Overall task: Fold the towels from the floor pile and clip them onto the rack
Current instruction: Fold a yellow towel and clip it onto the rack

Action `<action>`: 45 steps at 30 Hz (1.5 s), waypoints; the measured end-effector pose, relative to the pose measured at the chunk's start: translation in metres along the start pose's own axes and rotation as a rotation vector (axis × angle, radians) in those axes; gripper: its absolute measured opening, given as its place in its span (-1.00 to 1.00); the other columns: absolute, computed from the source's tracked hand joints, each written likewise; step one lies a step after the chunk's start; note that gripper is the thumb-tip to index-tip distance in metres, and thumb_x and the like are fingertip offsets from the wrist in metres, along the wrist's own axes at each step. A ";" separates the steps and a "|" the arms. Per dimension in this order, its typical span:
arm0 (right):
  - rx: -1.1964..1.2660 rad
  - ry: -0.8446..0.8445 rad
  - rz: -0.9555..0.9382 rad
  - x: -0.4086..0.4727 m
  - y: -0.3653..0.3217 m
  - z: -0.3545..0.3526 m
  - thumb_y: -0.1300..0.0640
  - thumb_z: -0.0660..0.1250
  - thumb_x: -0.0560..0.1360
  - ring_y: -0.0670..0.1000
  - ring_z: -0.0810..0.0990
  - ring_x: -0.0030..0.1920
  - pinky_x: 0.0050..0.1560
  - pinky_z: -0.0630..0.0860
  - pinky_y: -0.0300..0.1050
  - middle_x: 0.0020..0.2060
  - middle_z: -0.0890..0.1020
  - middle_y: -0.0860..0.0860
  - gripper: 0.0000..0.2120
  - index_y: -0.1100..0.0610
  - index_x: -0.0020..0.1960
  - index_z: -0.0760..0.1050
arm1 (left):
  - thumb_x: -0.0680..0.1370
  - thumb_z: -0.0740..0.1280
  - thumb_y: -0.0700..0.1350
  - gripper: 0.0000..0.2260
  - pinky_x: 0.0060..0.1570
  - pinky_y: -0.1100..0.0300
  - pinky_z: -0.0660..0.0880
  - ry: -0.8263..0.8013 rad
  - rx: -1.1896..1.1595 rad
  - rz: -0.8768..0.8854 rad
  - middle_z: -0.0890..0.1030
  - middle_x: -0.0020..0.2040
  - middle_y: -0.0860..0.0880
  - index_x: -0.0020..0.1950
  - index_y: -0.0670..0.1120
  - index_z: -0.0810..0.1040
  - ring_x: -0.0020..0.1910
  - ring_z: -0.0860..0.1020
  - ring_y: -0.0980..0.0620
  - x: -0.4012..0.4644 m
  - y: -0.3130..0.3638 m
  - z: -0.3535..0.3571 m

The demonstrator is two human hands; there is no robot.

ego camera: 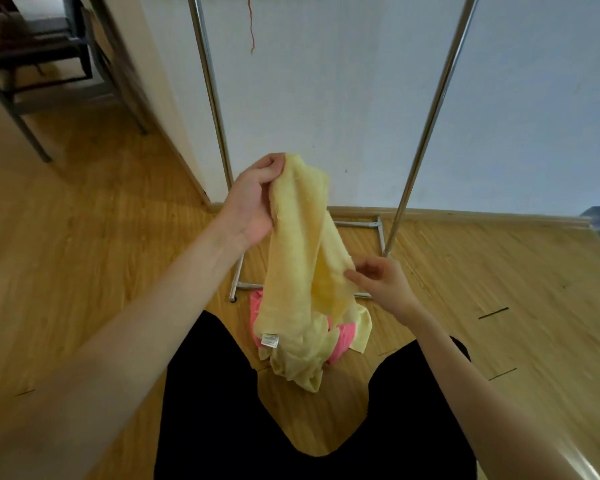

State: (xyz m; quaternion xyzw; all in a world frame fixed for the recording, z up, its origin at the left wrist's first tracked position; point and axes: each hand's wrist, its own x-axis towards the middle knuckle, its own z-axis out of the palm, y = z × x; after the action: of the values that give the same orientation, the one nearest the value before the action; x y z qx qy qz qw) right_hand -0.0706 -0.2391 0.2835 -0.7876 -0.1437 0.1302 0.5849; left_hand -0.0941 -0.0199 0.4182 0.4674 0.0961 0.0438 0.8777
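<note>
A pale yellow towel (293, 258) hangs bunched in front of me, a white label near its lower end. My left hand (253, 199) grips its top end, held high. My right hand (378, 278) pinches the towel's right edge lower down. Beneath it a pink towel (342, 342) lies on the wooden floor, mostly hidden by the yellow one. The metal rack stands just beyond, with its left post (210, 88), right post (430, 116) and floor frame (378, 230) against the white wall.
My black-clad legs (215, 393) frame the pile from below. A dark metal chair or table frame (25, 81) stands at the far left. A red string (252, 26) hangs by the wall. A wooden skirting (482, 216) runs along the wall base.
</note>
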 end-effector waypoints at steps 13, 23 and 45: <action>-0.217 0.278 -0.102 -0.011 -0.001 -0.007 0.08 0.11 0.63 -0.02 0.38 -0.39 -0.41 0.32 -0.13 -0.36 0.44 0.09 -0.89 0.11 -0.02 0.26 | 0.58 0.25 -0.21 -0.88 -0.08 0.13 0.57 0.115 0.005 0.045 0.61 -0.24 0.01 -0.11 -0.10 0.54 -0.17 0.59 0.05 0.012 0.014 -0.010; -0.404 -0.039 -0.103 -0.018 -0.031 -0.049 0.01 0.19 0.59 -0.13 0.20 -0.50 -0.44 0.15 -0.27 -0.50 0.26 -0.04 -0.59 0.16 -0.38 0.30 | 0.61 0.27 -0.15 -0.88 -0.04 0.18 0.58 0.339 0.205 0.104 0.59 -0.13 -0.03 -0.04 -0.13 0.58 -0.09 0.59 0.04 0.036 0.003 -0.040; 0.447 0.340 0.190 0.028 -0.184 0.011 0.21 0.36 0.51 -0.04 0.54 -0.35 -0.36 0.55 -0.19 -0.25 0.54 0.04 -0.76 0.23 0.17 0.50 | 0.48 0.41 -0.23 -0.88 -0.09 0.23 0.56 -0.288 1.087 0.083 0.62 -0.07 0.01 -0.01 -0.10 0.57 -0.14 0.57 0.14 -0.013 -0.042 -0.043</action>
State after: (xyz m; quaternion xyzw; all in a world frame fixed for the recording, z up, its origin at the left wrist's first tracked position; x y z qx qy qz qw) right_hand -0.0628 -0.1682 0.4561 -0.6595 0.0629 0.0790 0.7449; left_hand -0.1159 -0.0104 0.3611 0.8571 -0.0343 -0.0416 0.5123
